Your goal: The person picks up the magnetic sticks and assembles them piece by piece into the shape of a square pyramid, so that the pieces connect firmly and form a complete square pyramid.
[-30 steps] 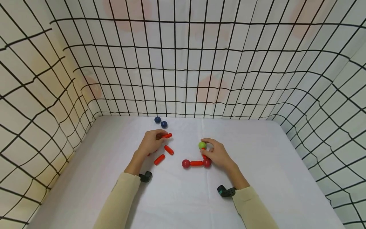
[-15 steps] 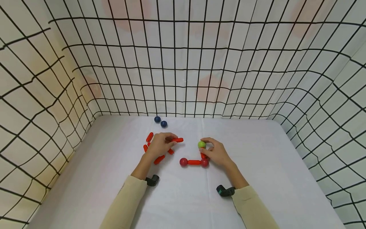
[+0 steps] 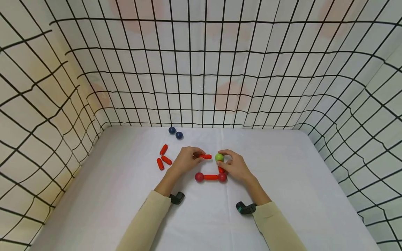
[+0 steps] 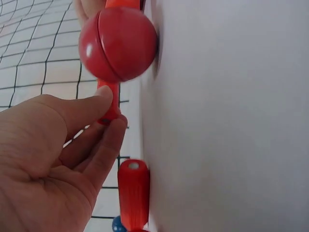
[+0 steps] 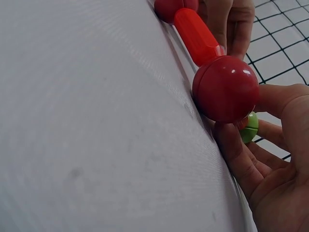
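Assembly stands partly built on the white worktop: two red balls joined by a red rod, with a short upright rod rising from the right-hand ball to a green ball. The right hand pinches the green ball, fingers curled round it. The left hand pinches a further red rod between thumb and forefinger, its free end just beside the green ball; contact cannot be confirmed. Judged roughly half done: this rod unjoined, three loose red rods and two blue balls unused. Against the earlier frames, the left hand has carried the rod rightward from the loose pile to the green ball.
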The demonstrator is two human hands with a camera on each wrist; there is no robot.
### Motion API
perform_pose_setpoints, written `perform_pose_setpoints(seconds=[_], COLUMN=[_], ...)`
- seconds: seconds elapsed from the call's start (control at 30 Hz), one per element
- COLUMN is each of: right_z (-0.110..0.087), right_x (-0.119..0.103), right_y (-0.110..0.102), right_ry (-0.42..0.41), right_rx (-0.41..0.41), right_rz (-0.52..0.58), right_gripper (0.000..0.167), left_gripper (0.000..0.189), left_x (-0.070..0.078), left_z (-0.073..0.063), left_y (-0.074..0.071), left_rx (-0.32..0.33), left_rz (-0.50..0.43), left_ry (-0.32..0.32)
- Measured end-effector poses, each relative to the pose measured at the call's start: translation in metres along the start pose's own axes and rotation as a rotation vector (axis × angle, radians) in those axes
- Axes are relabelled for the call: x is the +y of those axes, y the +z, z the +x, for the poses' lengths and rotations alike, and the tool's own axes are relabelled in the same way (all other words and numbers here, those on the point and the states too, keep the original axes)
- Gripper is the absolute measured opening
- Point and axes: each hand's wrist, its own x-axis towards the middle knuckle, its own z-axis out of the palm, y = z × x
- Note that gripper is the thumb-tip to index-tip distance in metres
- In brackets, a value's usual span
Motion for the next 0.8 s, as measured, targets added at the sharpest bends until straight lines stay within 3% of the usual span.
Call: perform_pose_setpoints(seconds=[0.53, 0.8], right_z=[0.003, 0.012], right_x=[-0.005, 0.002], right_y=[0.003, 0.004], right_ry=[-0.017, -0.105], right_rx=[0.015, 0.053], right_rz=[-0.028, -0.096], right_gripper=[0.046, 0.040], left_gripper=[0.022, 0.020], left_x=[0.004, 0.005], left_z=[0.010, 0.009], left_y=[0.010, 0.013], left_rx=[-0.041, -0.034], left_rz=[0.039, 0.034], left_ry=[-0.020, -0.021])
